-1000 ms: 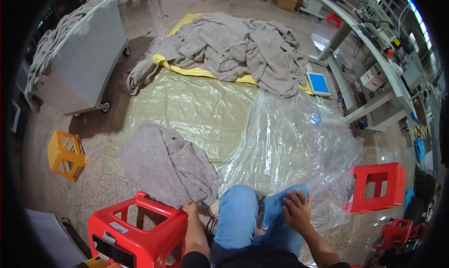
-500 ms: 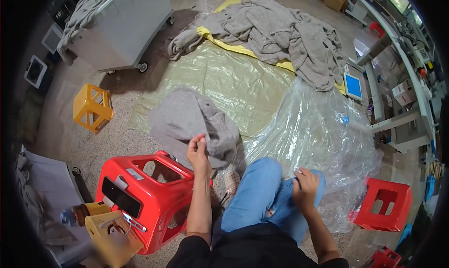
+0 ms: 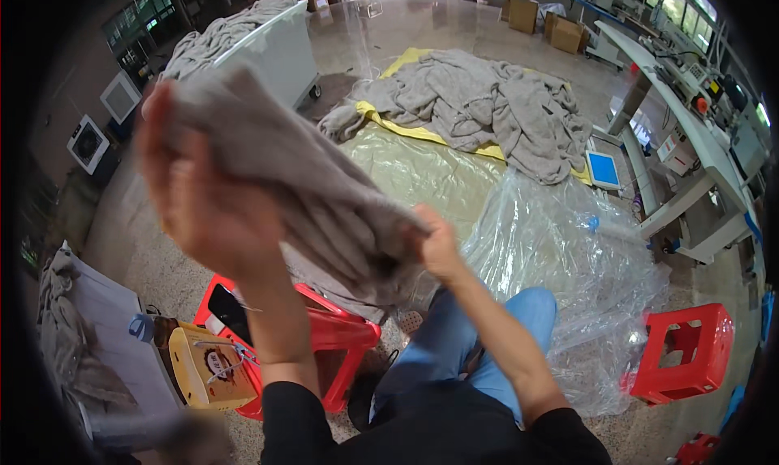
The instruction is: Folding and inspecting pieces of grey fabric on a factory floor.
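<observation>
A grey-brown piece of soft cloth is stretched up at a slant in front of me, its lower part hanging toward the red stool. At its upper left end, my left hand is raised high, with the cloth between its thumb and fingers; motion blurs it. My right hand pinches the cloth's lower right end above my knee. On the stool lie a dark phone and thread snips, close to a yellow box.
Beyond the cloth, a pile of similar grey fabric lies on a yellowish sheet. Clear plastic film spreads to the right, near another red stool and a worktable. A white wheeled bin stands at back left.
Both hands were empty over my lap and the stool; now they hold the grey cloth, lifted off the floor. My left hand rose leftward. The view has tilted up.
</observation>
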{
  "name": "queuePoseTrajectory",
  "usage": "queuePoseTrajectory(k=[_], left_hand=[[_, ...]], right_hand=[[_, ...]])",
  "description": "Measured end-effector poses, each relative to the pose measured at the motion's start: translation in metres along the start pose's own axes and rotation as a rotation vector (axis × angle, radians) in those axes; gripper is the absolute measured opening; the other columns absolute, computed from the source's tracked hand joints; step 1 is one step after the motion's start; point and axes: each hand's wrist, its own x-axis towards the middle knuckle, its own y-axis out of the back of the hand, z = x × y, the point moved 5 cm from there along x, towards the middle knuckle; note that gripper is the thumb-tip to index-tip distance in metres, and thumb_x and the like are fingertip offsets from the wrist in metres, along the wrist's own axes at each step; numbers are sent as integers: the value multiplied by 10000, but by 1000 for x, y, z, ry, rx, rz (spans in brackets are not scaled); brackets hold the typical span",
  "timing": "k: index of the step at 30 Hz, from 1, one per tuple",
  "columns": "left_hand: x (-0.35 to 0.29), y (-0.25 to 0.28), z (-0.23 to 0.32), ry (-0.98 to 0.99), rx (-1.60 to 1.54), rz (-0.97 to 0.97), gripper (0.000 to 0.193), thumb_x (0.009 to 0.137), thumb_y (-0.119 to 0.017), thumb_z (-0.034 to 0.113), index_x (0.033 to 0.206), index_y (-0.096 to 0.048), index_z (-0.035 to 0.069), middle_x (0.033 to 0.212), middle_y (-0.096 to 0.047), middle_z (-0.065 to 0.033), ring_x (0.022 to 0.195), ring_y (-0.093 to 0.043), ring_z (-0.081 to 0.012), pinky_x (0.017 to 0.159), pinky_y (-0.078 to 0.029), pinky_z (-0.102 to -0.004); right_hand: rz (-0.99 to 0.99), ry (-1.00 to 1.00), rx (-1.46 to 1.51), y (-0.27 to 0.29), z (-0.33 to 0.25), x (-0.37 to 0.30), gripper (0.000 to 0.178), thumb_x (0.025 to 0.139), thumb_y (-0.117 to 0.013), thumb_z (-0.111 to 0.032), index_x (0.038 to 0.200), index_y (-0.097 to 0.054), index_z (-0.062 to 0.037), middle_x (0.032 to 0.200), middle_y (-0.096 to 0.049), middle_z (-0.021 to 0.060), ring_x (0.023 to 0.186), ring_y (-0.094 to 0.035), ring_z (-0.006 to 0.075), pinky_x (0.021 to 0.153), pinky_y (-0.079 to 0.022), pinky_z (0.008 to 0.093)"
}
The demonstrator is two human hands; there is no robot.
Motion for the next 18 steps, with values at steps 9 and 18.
queuePoseTrajectory(k=[9,18], left_hand=[[65,-51,25,200,-106,-140,301,896,-533,94,1150,-536,-68,1118,-594,-165,1006,-600,-248,939,-459,-361],[-337,77,-107,1155,575,-821,526,819,-656,126,1300,-455,54,1077,-548,-128,992,-544,-200,858,-451,-320]], right_hand=[[482,691,-357,173,-309,-177,337,858,-524,-122,1166,-527,14,1130,-554,110,1051,-522,181,936,-408,316],[826,-674,-741,273,-23,-327,303,749,-734,-140,1003,-615,-24,943,-622,37,843,-564,117,751,-457,268]])
